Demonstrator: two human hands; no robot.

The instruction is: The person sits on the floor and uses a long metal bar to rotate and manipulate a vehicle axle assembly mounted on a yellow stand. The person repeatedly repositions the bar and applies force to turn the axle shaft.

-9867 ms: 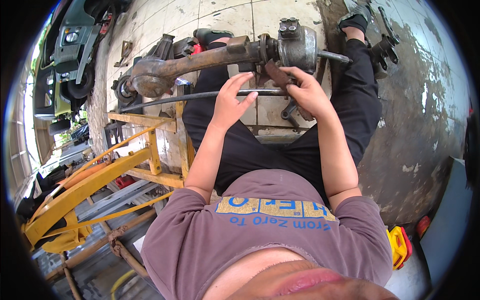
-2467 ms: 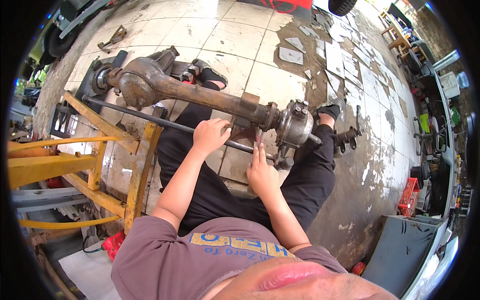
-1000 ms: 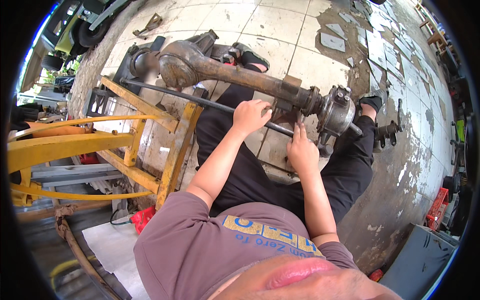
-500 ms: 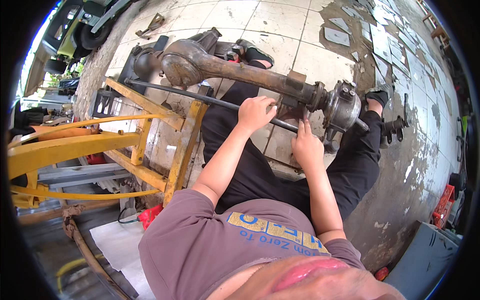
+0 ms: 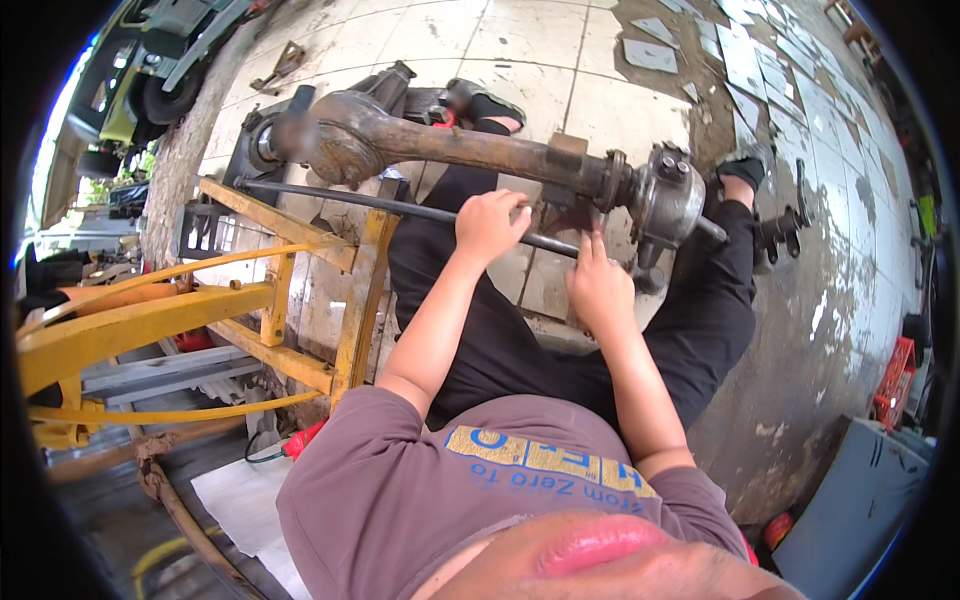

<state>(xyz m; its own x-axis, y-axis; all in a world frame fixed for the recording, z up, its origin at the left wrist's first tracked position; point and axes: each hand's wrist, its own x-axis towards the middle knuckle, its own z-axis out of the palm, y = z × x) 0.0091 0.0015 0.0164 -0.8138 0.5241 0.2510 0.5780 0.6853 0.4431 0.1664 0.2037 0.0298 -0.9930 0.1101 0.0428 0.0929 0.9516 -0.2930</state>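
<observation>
A rusty axle housing (image 5: 460,150) with a round bulge at its left and a steering knuckle (image 5: 668,197) at its right lies across in front of me. Along its near side runs a dark steel rod (image 5: 385,203). My left hand (image 5: 485,228) is closed at the rod, fingers curled toward the axle; what they grip is hidden. Further right, my right hand (image 5: 602,285) is at the rod's near side, its fingers pressed together and pointing at the axle's underside. A thin brownish piece (image 5: 582,216) shows by these fingertips; I cannot tell its kind.
A yellow metal frame (image 5: 150,330) stands close at my left. My black-trousered legs (image 5: 510,350) reach under the axle. Beyond lies a tiled floor (image 5: 530,35) with broken tiles (image 5: 650,55) at the far right. A red crate (image 5: 893,382) and a grey panel (image 5: 845,500) stand at the right.
The whole view has shifted a little, so the axle and both hands appear slightly further left. Both hands keep about the same places along the rod.
</observation>
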